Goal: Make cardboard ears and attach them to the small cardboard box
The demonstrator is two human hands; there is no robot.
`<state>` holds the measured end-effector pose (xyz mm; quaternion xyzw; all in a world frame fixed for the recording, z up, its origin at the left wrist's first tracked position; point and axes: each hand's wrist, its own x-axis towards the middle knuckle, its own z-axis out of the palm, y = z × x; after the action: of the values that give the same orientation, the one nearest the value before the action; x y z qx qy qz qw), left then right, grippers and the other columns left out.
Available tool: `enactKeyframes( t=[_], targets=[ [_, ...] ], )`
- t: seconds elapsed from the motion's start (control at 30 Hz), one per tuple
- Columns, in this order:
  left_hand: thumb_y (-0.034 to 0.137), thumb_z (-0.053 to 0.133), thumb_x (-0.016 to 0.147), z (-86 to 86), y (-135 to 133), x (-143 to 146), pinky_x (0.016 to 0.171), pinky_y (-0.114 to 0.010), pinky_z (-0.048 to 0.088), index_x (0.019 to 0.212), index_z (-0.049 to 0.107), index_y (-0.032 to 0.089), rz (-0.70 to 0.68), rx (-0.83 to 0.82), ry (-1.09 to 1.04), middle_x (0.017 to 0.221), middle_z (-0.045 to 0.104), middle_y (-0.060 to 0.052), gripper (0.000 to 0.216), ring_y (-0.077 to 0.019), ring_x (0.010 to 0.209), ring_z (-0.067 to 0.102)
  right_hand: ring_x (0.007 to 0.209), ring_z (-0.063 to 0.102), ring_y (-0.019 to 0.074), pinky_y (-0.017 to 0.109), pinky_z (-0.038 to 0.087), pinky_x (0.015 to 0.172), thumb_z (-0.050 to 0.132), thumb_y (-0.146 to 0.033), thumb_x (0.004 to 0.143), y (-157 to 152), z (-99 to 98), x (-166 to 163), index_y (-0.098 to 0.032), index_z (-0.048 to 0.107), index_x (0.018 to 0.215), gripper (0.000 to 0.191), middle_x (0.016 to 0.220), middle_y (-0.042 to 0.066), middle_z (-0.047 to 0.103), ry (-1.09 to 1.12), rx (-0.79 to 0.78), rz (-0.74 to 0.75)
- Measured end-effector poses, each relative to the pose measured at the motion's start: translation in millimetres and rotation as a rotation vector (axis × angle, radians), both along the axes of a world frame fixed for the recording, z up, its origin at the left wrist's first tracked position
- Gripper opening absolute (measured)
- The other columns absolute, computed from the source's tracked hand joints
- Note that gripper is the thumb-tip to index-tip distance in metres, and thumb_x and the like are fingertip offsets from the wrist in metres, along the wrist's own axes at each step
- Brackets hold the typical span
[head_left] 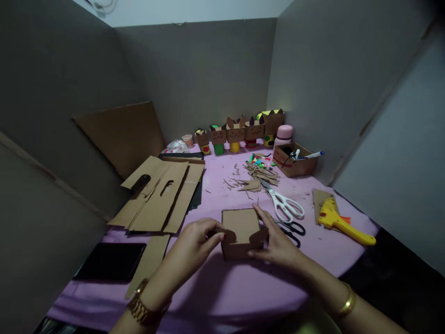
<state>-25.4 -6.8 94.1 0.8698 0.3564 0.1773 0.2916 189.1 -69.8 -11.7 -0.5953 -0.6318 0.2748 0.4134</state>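
A small cardboard box [240,220] sits on the pink-covered table in front of me. My left hand [205,236] pinches a small curved cardboard piece [229,236] at the box's left front edge, between thumb and fingers. Wrapped along the right side, my right hand [273,239] grips the box, thumb low at the front and fingers toward the back corner. A second curved cardboard piece [259,235] stands at the right front edge by that hand; whether it is attached, I cannot tell. Black-handled scissors [294,227] and white-handled scissors [287,206] lie just beyond my right hand.
Flat cardboard sheets [156,195] and a black tablet-like device [110,262] lie left. A yellow glue gun [342,222] rests right. Cardboard scraps [262,174], an open box of pens [295,167], a pink bottle [284,133] and several box-headed figures [236,134] are farther back.
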Motion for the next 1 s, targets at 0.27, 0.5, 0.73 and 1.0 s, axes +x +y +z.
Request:
enactKeyframes(
  t=[0.27, 0.5, 0.73, 1.0],
  targets=[
    [0.019, 0.055, 0.084, 5.6, -1.1, 7.4, 0.067, -0.030, 0.047, 0.079, 0.070, 0.019, -0.028, 0.066, 0.097, 0.077, 0.072, -0.006, 0.016, -0.0215, 0.074, 0.065, 0.137, 0.030, 0.0312, 0.047, 0.025, 0.113, 0.079, -0.025, 0.056, -0.1, -0.7, -0.3, -0.021, 0.016, 0.148, 0.111, 0.146, 0.015, 0.031, -0.001, 0.007, 0.001],
    [0.020, 0.054, 0.085, 3.1, 0.8, 2.7, 0.070, -0.029, 0.048, 0.084, 0.068, 0.020, -0.055, -0.009, 0.052, 0.084, 0.073, -0.005, 0.014, -0.0204, 0.080, 0.066, 0.138, 0.028, 0.0300, 0.047, 0.022, 0.114, 0.079, -0.024, 0.058, -1.0, 3.4, -1.1, -0.022, 0.016, 0.148, 0.110, 0.148, 0.014, 0.029, 0.015, -0.005, 0.000],
    [0.035, 0.048, 0.090, -3.0, -0.4, -3.9, 0.061, -0.025, 0.046, 0.096, 0.060, 0.021, -0.001, -0.204, -0.142, 0.076, 0.064, 0.001, 0.019, -0.0145, 0.063, 0.057, 0.139, 0.026, 0.0320, 0.046, 0.023, 0.113, 0.080, -0.030, 0.059, 0.1, -0.4, 0.1, -0.020, 0.013, 0.149, 0.112, 0.149, 0.016, 0.028, 0.014, 0.009, 0.009],
    [0.047, 0.043, 0.090, -10.0, -1.6, -2.2, 0.046, -0.021, 0.037, 0.091, 0.059, 0.018, 0.103, -0.339, -0.213, 0.057, 0.047, 0.006, 0.033, -0.0108, 0.049, 0.044, 0.140, 0.025, 0.0327, 0.050, 0.020, 0.114, 0.080, -0.029, 0.059, -0.1, -0.3, -0.2, -0.022, 0.011, 0.150, 0.115, 0.150, 0.015, 0.026, -0.004, 0.010, 0.003]
  ],
)
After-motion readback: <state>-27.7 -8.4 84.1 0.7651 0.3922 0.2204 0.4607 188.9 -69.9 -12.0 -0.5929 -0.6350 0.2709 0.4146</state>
